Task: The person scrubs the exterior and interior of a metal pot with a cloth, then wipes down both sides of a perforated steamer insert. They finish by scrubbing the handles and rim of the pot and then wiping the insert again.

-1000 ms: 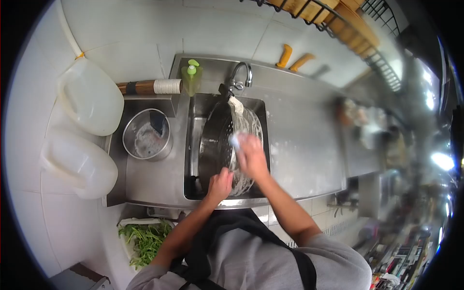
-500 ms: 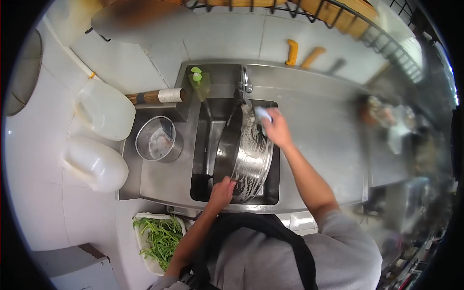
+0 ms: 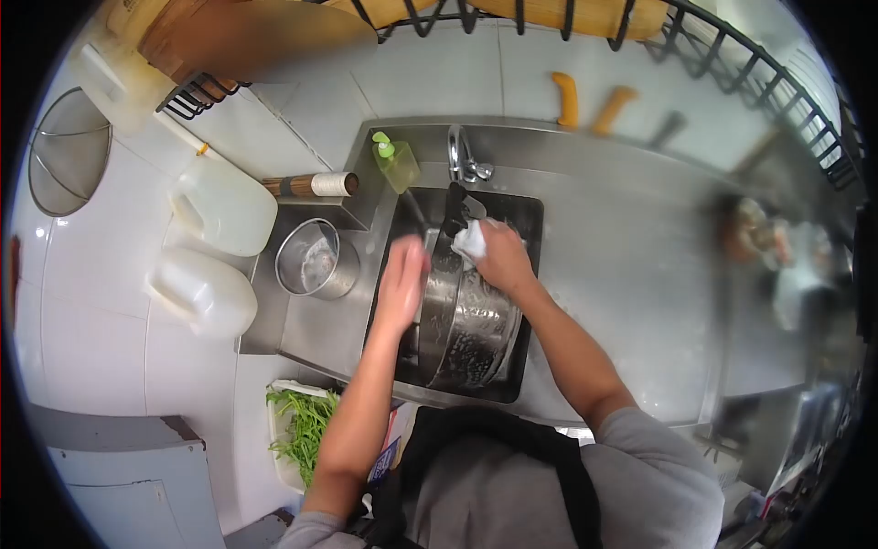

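I am looking down at a steel counter against white tile. In the sink a large perforated metal pot is standing on edge, soapy. My right hand is clamping a white sponge against its far rim; my left hand is pressing flat, fingers extended, on its left side.

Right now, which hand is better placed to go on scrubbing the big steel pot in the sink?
Right. The right hand already grips the white cloth against the upper rim of the pot. The left hand lies open on the pot's outer side, steadying it.
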### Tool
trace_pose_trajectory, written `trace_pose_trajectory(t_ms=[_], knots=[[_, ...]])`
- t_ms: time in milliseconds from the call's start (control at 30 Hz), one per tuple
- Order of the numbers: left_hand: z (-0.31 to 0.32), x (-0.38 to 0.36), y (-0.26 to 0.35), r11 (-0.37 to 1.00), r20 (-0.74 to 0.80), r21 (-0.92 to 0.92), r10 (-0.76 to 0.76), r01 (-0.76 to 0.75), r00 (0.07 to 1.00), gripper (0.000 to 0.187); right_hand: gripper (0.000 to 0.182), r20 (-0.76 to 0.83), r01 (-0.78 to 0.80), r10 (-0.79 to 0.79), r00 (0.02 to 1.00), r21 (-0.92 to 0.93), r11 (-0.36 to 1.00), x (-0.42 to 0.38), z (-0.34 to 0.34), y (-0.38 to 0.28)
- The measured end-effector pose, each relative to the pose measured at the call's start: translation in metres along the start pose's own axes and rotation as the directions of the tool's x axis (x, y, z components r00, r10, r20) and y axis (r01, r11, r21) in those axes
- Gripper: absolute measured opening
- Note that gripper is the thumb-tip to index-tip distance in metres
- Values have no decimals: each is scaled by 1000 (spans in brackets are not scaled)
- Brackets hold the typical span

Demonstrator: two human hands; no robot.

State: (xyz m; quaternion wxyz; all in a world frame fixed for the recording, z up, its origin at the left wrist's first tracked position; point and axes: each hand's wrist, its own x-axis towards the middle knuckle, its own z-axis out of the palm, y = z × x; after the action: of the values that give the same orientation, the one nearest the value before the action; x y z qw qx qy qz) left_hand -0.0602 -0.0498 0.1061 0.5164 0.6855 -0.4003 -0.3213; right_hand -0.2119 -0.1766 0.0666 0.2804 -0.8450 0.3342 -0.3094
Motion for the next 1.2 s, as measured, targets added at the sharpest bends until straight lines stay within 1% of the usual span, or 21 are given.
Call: trace_pose_trajectory(t_ms=[33, 67, 100, 167, 300, 367, 400, 467, 533, 600, 633, 700, 767, 833, 867, 933, 967, 1067, 1133, 1167, 1200], knots=[[16, 27, 16, 974, -53, 220, 63, -50, 997, 56, 35, -15, -26, 26, 1000, -24, 999, -6, -4, -4], [34, 45, 45, 953, 13, 298, 58, -59, 998, 67, 35, -18, -31, 31, 999, -23, 999, -13, -8, -8], [58, 65, 41, 779, 16, 608, 178, -151, 984, 70, 33, 34, -48, 51, 998, -82, 996, -23, -11, -14], [86, 55, 87, 625, 107, 780, -114, -12, 988, 64, 32, 76, -84, 96, 992, -146, 986, -45, -20, -20], [107, 43, 55, 625, 276, 770, -144, -129, 950, 58, 36, 5, -3, 4, 1000, -52, 999, -102, -24, 6], [112, 26, 50, 671, 317, 708, -23, -220, 948, 52, 38, 106, 184, -179, 978, -48, 982, -130, -43, 31], [111, 27, 48, 667, 331, 708, -21, -233, 944, 52, 39, 207, 211, -167, 964, -209, 955, -141, -55, 44], [98, 27, 43, 731, 411, 564, 156, -385, 898, 48, 42, 225, 153, -104, 969, -213, 965, -140, -75, 45], [93, 20, 44, 752, 347, 558, 171, -349, 922, 48, 44, 255, 115, -57, 965, -217, 969, -132, -86, 33], [90, 13, 38, 744, 248, 573, 243, -344, 938, 47, 47, 5, 1, -1, 1000, 7, 1000, -110, -80, 10], [89, 6, 40, 747, 244, 570, 245, -343, 938, 47, 47, 7, 4, -4, 1000, 3, 1000, -106, -67, 11], [90, -8, 44, 723, 192, 652, 133, -228, 972, 41, 48, -127, 233, -214, 969, 163, 959, -99, -35, 20], [87, -10, 44, 714, 179, 662, 142, -226, 974, 39, 46, -119, 254, -236, 964, 177, 951, -108, -24, 24], [83, -11, 44, 724, 213, 662, 66, -194, 975, 37, 45, 50, 335, -342, 939, 103, 936, -122, -32, 29], [82, -14, 43, 721, 212, 666, 66, -193, 975, 37, 45, 47, 336, -342, 938, 106, 936, -128, -41, 36], [84, -18, 41, 750, 214, 629, 84, -204, 973, 38, 42, 295, 346, -344, 892, 46, 937, -138, -65, 50], [86, -18, 42, 749, 224, 628, 86, -211, 971, 38, 42, 290, 340, -337, 896, 42, 940, -138, -65, 53], [87, -20, 44, 763, 206, 603, 134, -233, 969, 40, 47, 153, 301, -292, 944, -38, 953, -135, -47, 47], [86, -25, 39, 732, 196, 630, 171, -258, 966, 40, 52, -88, 178, -190, 978, -129, 975, -126, -17, 23], [85, -25, 38, 699, 172, 660, 214, -274, 961, 40, 52, -96, 163, -175, 980, -127, 978, -130, -12, 18], [83, -26, 45, 744, 233, 610, 162, -274, 959, 41, 54, -117, 153, -165, 979, -108, 982, -136, -7, 11]])
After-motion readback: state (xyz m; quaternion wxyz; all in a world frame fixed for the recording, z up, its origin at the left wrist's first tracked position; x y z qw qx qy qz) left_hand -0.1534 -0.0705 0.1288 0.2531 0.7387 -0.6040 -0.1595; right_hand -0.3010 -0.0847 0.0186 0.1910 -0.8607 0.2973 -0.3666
